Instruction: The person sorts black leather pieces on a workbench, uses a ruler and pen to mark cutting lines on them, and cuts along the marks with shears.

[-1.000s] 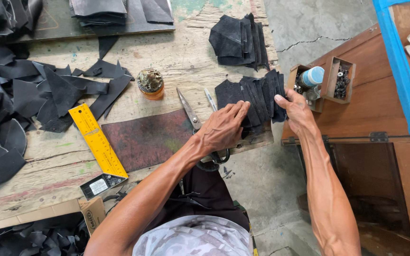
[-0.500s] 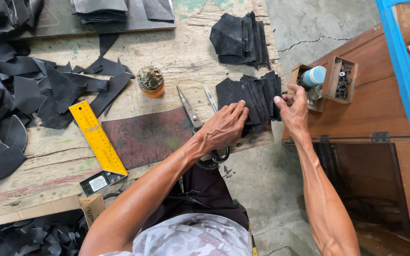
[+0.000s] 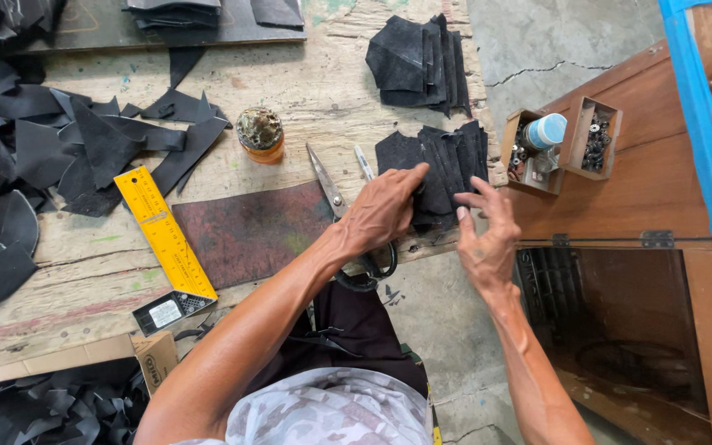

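Note:
My left hand point(image 3: 385, 210) rests palm down on the near edge of a fanned stack of black leather pieces point(image 3: 447, 161) on the wooden workbench point(image 3: 323, 74), its fingers pressing the stack. Just off the table's right edge hovers my right hand point(image 3: 488, 239), fingers spread and empty, its fingertips close to the stack's right side. Large scissors point(image 3: 335, 198) lie under my left wrist, blades pointing away from me, on a dark reddish cutting mat point(image 3: 249, 231).
A second stack of black pieces point(image 3: 418, 58) lies farther back. Black offcuts point(image 3: 59, 148) cover the left side. A yellow square ruler point(image 3: 162, 239), a small orange jar point(image 3: 260, 134) and two small boxes of metal hardware point(image 3: 562, 144) on a brown wooden cabinet are nearby.
My right hand has pulled back from the hardware boxes toward me and now hovers beside the stack. My left hand has stayed on the black pieces.

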